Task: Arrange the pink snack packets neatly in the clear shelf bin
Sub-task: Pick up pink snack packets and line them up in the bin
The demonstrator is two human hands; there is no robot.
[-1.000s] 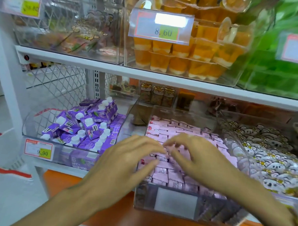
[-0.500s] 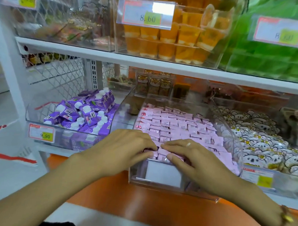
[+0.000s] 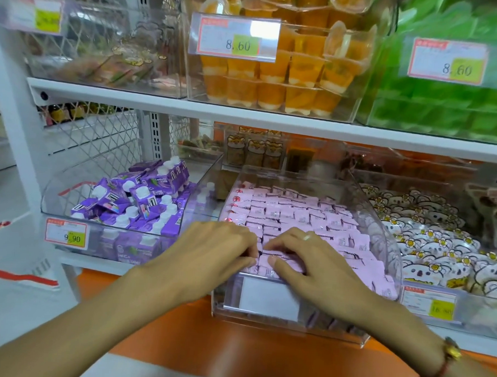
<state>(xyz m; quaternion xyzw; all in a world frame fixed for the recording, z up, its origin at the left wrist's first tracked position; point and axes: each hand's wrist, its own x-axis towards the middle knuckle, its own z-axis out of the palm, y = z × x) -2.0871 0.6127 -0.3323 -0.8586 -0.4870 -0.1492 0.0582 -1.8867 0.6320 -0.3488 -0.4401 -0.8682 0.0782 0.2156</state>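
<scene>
From the camera on your head, you face a white store shelf, looking down at a clear shelf bin (image 3: 377, 222) that juts toward you at the middle of the lower shelf. The pink snack packets (image 3: 294, 213) fill it in overlapping rows from the far wall to the near front edge.

Both your hands are in the near part of that bin, side by side and almost touching. Your left hand (image 3: 210, 252) lies palm down with its fingers curled onto the front rows of packets, at the bin's near left corner. Your right hand (image 3: 304, 259) lies just beside it, to the right, its fingers bent and their tips pressing on the packets. The picture does not settle whether either hand actually grips a packet or only presses on them. You wear a ring (image 3: 307, 236) on a right-hand finger and a bracelet (image 3: 451, 352) on your right wrist.

A blank white label (image 3: 268, 299) sits on the bin's front wall, below your hands.

To the left, another clear bin holds purple pouches with white caps (image 3: 138, 203), with a price tag reading 9.90 (image 3: 66, 233). To the right, a bin holds white packets printed with cartoon animals (image 3: 438, 248). On the shelf above stand stacked orange jelly cups (image 3: 274, 81) behind a price tag reading 8.60 (image 3: 235, 38), and green packets (image 3: 444, 111) to their right.
</scene>
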